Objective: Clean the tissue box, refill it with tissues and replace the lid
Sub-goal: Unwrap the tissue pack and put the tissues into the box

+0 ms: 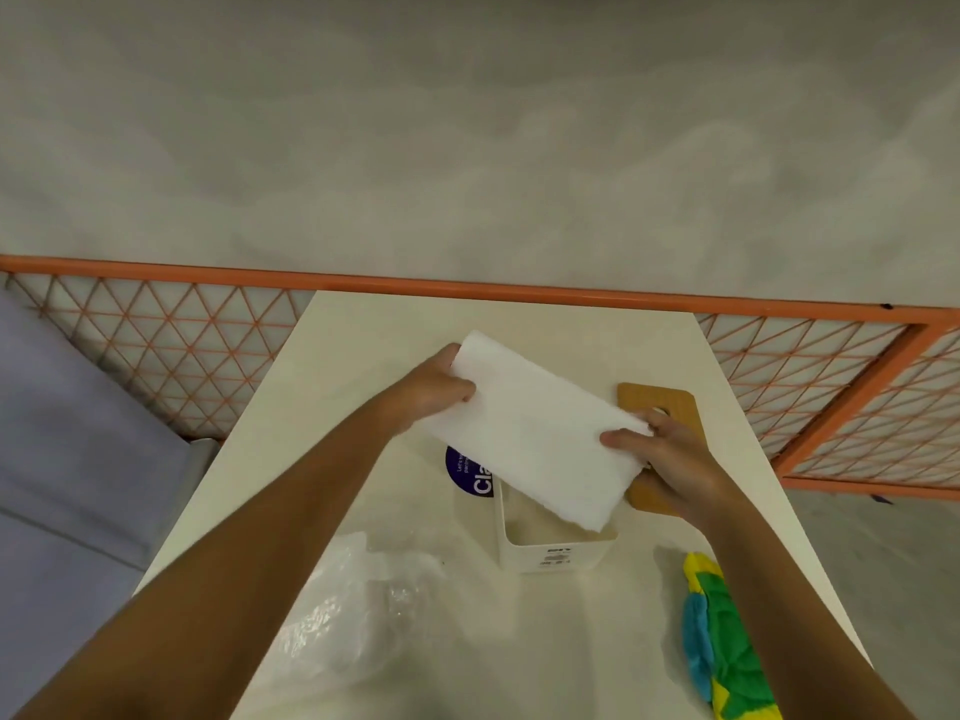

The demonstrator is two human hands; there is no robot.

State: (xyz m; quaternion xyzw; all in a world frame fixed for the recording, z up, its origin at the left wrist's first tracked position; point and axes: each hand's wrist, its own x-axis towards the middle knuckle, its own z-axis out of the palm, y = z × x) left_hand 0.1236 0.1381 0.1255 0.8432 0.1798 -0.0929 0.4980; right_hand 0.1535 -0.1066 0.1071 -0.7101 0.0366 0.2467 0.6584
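White desk [363, 356], and above it the tissue stack [535, 433], tilted. The left hand [431, 392] grips its far end and the right hand [670, 459] pinches the near-right end. Directly beneath sits the open tissue box [545, 556], front print too small to read. Clear wrapper [353, 615] front-left, bright cloth [722, 641] right, wooden lid [670, 402] under the right hand. A purple label [467, 472] shows "Cla".

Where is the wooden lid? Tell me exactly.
Head view: the wooden lid lies flat on the table, right of centre, beyond and right of the open tissue box, partly hidden by the right hand gripping the tissue stack.
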